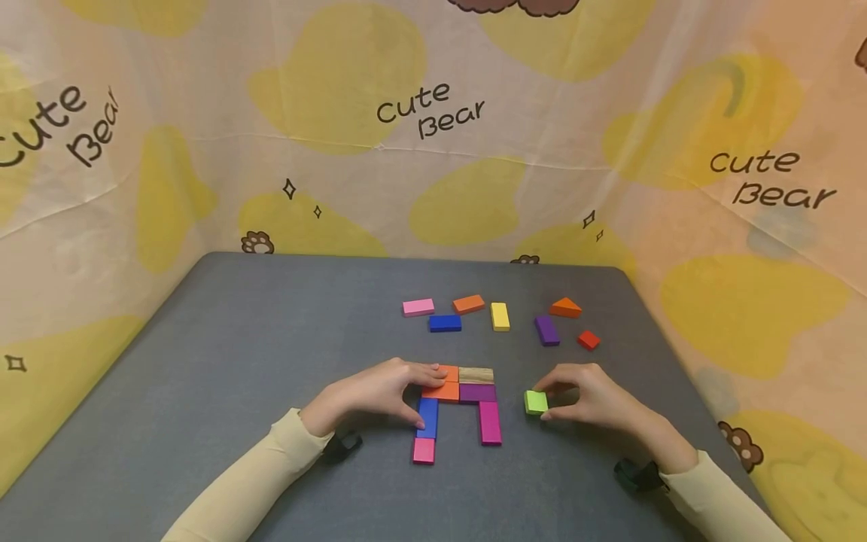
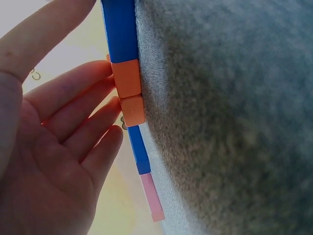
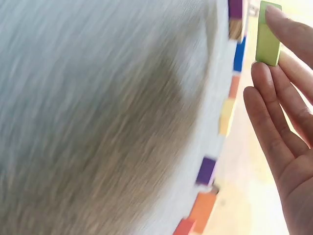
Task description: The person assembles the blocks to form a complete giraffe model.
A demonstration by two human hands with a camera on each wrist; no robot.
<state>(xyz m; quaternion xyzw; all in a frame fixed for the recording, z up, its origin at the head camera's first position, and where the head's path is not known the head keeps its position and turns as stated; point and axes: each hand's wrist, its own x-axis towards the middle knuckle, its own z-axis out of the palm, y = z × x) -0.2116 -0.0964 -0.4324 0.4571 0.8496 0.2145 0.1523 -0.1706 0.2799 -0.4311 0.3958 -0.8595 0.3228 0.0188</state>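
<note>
Head view, with both wrist views: a person's two hands work over colored blocks on a gray tabletop (image 1: 305,309). The right hand (image 1: 603,399) pinches a light green block (image 1: 536,403) between thumb and fingers, a narrow grip; the block is to the right of the assembled group and apart from it. The left hand (image 1: 372,388) is spread wide, its fingers on two adjoining orange blocks (image 1: 433,393) and its thumb at a blue block (image 1: 427,414). A wood-grain block (image 1: 476,375) and a purple block (image 1: 477,393) adjoin the orange pair on the right. Two legs extend toward the person: the blue block with a pink block (image 1: 424,451) at its near end, and a magenta block (image 1: 491,423). Beyond the group lie loose pieces, among them a yellow block (image 1: 500,317), an orange triangle (image 1: 565,307) and a red block (image 1: 588,340). Printed cloth (image 1: 339,83), lettered "cute Bear," stands behind.
</note>
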